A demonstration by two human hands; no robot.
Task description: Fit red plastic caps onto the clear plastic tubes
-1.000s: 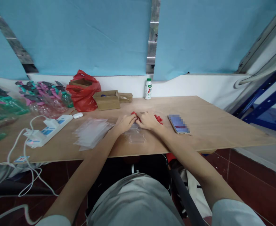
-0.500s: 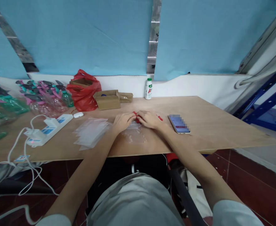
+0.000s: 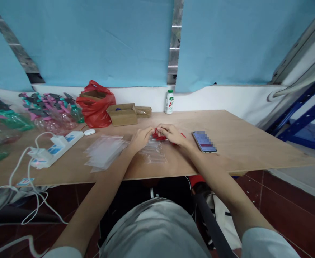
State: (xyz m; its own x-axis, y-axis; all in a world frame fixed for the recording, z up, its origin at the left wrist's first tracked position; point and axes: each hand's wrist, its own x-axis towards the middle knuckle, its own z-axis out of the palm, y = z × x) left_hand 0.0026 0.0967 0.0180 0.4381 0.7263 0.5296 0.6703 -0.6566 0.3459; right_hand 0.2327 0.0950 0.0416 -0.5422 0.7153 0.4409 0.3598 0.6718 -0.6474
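My left hand and my right hand meet over the middle of the table. Between their fingertips is a bunched red piece, too small and blurred for its kind to show. Both hands are closed, fingers pinched at its edges. Just below them lie rows of thin clear strips, laid side by side on the wood. Left of my left forearm is a loose stack of clear plastic bags. Another small red piece shows past my right hand, partly hidden.
A phone lies to the right. Along the back stand a white bottle, a cardboard box and a red plastic bag. A power strip with cables and several spray bottles occupy the left side.
My right hand has shifted slightly, with its fingers more curled and raised. More of the red piece shows below the fingers. My left hand stays nearly in place.
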